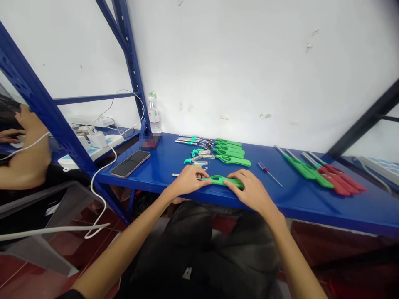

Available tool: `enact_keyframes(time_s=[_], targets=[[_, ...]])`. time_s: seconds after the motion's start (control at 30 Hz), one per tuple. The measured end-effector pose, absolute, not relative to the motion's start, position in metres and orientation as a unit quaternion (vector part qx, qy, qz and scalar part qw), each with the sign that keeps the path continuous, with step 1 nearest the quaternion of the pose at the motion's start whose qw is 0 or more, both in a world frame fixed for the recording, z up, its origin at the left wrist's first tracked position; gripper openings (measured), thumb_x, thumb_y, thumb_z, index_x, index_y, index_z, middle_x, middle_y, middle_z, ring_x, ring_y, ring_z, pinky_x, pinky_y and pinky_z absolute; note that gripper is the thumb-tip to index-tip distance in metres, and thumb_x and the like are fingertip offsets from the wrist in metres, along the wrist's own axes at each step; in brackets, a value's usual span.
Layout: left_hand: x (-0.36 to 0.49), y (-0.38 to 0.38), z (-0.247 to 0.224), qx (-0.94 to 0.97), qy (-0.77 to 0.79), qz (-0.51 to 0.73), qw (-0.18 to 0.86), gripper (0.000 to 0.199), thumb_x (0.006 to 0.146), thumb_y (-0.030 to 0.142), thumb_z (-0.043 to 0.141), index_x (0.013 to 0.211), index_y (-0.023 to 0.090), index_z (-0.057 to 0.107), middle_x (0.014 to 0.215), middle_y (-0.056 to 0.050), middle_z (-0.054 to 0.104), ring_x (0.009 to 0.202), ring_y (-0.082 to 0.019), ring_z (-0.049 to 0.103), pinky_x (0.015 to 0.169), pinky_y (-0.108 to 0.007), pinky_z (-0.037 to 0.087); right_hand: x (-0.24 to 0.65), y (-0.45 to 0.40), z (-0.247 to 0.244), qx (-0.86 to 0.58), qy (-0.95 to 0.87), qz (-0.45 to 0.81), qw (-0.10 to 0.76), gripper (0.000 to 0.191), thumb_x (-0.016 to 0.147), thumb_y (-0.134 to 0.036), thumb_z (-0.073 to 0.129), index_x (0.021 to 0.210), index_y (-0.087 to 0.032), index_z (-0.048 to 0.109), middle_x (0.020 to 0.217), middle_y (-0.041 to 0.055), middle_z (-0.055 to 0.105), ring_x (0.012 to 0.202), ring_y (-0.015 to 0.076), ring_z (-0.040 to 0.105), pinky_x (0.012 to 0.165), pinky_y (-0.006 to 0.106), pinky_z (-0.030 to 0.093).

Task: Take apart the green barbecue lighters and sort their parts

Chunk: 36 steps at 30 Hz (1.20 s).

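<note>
A green long-nosed lighter [218, 180] lies across the blue table's front edge, its metal tube poking out to the left. My left hand [190, 179] pinches its front end where tube and handle meet. My right hand [247, 189] is closed around the rear of the handle. Just beyond are loose turquoise triggers with small metal parts [195, 159]. Several green handle shells [233, 160] rest behind the lighter, beside a bundle of metal tubes [188, 140]. To the right of my right hand lies a screwdriver [265, 169] with a clear and purple handle.
Green lighters [301, 166] and red lighters [339, 180] lie at the right of the table [165, 162]. At the left are a phone [131, 163], a water bottle [153, 115], a power strip [110, 141] with white cables, and a blue rack post [56, 97]. Another person's arm [35, 137] shows beyond it.
</note>
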<state>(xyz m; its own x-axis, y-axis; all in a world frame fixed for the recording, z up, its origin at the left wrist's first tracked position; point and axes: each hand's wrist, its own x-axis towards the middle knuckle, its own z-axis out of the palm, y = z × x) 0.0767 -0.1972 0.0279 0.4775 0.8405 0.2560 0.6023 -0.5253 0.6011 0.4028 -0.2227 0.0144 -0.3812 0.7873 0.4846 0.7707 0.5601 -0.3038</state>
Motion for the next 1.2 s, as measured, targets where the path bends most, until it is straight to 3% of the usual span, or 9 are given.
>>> enact_keyframes(time_s=[0.27, 0.5, 0.77, 1.07, 1.13, 1.2], targets=[[0.076, -0.199, 0.029, 0.829, 0.437, 0.275, 0.215, 0.037, 0.122, 0.053, 0.092, 0.140, 0.021, 0.086, 0.142, -0.010, 0.088, 0.125, -0.028, 0.087, 0.112, -0.052, 0.078, 0.401, -0.219, 0.008, -0.482, -0.814, 0.008, 0.324, 0.029, 0.126, -0.047, 0.091, 0.141, -0.022, 0.088, 0.144, 0.0095, 0.090, 0.127, 0.0303, 0.089, 0.115, 0.056, 0.077], [0.075, -0.202, 0.026, 0.827, 0.447, 0.275, 0.204, 0.037, 0.122, 0.053, 0.091, 0.139, 0.021, 0.086, 0.142, -0.010, 0.088, 0.126, -0.029, 0.087, 0.114, -0.053, 0.077, 0.468, -0.188, -0.002, -0.608, -0.679, -0.074, 0.405, 0.039, 0.125, -0.048, 0.092, 0.154, -0.023, 0.085, 0.157, 0.0125, 0.086, 0.134, 0.0332, 0.088, 0.116, 0.058, 0.077], [0.077, -0.209, 0.025, 0.823, 0.459, 0.273, 0.194, 0.036, 0.120, 0.053, 0.094, 0.135, 0.020, 0.086, 0.138, -0.009, 0.088, 0.125, -0.029, 0.086, 0.114, -0.054, 0.076, 0.478, -0.160, -0.015, -0.631, -0.690, -0.081, 0.344, 0.043, 0.124, -0.046, 0.093, 0.160, -0.023, 0.083, 0.161, 0.0133, 0.085, 0.136, 0.0342, 0.088, 0.115, 0.058, 0.078], [0.076, -0.210, 0.018, 0.802, 0.481, 0.274, 0.226, 0.026, 0.116, 0.042, 0.098, 0.125, 0.020, 0.088, 0.130, -0.006, 0.088, 0.122, -0.028, 0.085, 0.116, -0.054, 0.074, 0.491, -0.154, -0.009, -0.662, -0.667, -0.045, 0.340, 0.033, 0.127, -0.046, 0.090, 0.149, -0.022, 0.086, 0.127, 0.0059, 0.091, 0.101, 0.0236, 0.090, 0.092, 0.043, 0.079], [0.078, -0.210, 0.013, 0.795, 0.486, 0.284, 0.225, 0.021, 0.112, 0.036, 0.100, 0.122, 0.021, 0.090, 0.126, -0.005, 0.088, 0.118, -0.027, 0.085, 0.114, -0.052, 0.073, 0.494, -0.154, -0.004, -0.648, -0.668, -0.043, 0.365, 0.021, 0.129, -0.039, 0.082, 0.143, -0.025, 0.089, 0.112, 0.0044, 0.093, 0.093, 0.0253, 0.092, 0.085, 0.042, 0.078], [0.079, -0.210, 0.009, 0.789, 0.489, 0.300, 0.219, 0.015, 0.108, 0.031, 0.099, 0.119, 0.024, 0.093, 0.122, -0.004, 0.088, 0.112, -0.026, 0.085, 0.107, -0.045, 0.072, 0.495, -0.153, 0.005, -0.628, -0.663, -0.041, 0.406, 0.029, 0.128, -0.034, 0.067, 0.144, -0.030, 0.090, 0.107, 0.0067, 0.096, 0.092, 0.0313, 0.096, 0.081, 0.045, 0.079]])
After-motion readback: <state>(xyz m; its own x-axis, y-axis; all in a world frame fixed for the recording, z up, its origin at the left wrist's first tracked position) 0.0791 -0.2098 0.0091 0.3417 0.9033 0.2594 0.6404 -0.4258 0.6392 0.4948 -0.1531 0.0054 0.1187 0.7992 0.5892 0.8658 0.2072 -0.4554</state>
